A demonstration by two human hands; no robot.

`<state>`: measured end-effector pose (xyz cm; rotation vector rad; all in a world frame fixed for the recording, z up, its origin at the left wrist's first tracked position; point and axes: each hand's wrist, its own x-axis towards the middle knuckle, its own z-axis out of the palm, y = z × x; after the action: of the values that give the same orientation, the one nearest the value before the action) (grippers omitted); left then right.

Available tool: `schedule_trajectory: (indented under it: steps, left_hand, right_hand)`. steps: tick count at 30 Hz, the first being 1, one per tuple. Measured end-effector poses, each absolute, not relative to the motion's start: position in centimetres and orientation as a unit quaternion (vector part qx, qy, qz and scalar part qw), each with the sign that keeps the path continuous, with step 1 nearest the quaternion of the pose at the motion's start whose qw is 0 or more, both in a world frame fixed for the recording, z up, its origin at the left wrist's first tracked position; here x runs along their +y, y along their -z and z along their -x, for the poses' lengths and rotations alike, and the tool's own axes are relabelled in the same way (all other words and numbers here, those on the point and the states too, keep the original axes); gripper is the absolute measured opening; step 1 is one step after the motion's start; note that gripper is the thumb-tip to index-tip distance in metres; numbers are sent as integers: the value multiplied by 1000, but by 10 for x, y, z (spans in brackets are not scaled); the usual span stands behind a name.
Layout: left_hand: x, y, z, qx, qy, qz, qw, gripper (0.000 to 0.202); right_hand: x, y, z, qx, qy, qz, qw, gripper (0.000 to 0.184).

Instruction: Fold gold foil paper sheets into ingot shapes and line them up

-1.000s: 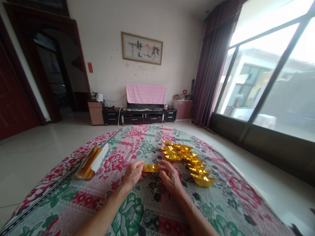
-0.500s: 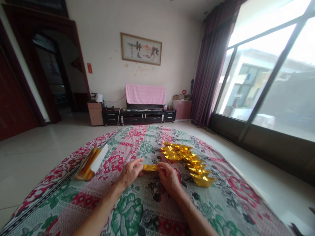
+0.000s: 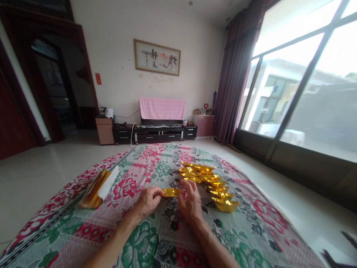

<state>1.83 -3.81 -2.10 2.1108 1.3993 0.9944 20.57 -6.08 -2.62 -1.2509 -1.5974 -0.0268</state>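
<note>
Between my hands, low over the patterned cloth, is a small folded strip of gold foil paper (image 3: 170, 192). My left hand (image 3: 149, 201) pinches its left end between thumb and fingers. At the right end, my right hand (image 3: 191, 201) has its fingers stretched and spread; whether they touch the foil is hard to see. To the right lie several finished boat-shaped gold foil ingots (image 3: 225, 204) in overlapping rows. A stack of gold foil sheets with white backing (image 3: 96, 190) rests on the left of the cloth.
A flowered cloth (image 3: 145, 242) covers the round table under my hands. Beyond it stand a low black TV cabinet (image 3: 158, 137) and a television under a pink cloth (image 3: 163, 108). A purple curtain (image 3: 230, 85) and large window are at the right.
My right hand has loosened from its pinch on the foil's right end, and its fingers have spread. My left hand keeps its pinch. The whole view has shifted slightly.
</note>
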Motion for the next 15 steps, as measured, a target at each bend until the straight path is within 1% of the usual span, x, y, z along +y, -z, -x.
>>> schedule_trajectory:
  steps: [3,6,9,15]
  left_hand:
    - [-39,20,-25,505,-351,-761,207,21]
    - [-40,15,-36,498,-344,-770,203,22]
    - [-39,7,-54,493,-342,-774,200,23]
    - [-28,0,-96,472,-364,-778,197,25]
  right_hand:
    - [-69,19,-202,-679,72,500,532,34]
    - [-71,12,-202,-706,74,470,525,28]
    - [-67,6,-208,-664,72,479,570,25]
    - [-52,-4,-235,-568,39,500,652,28]
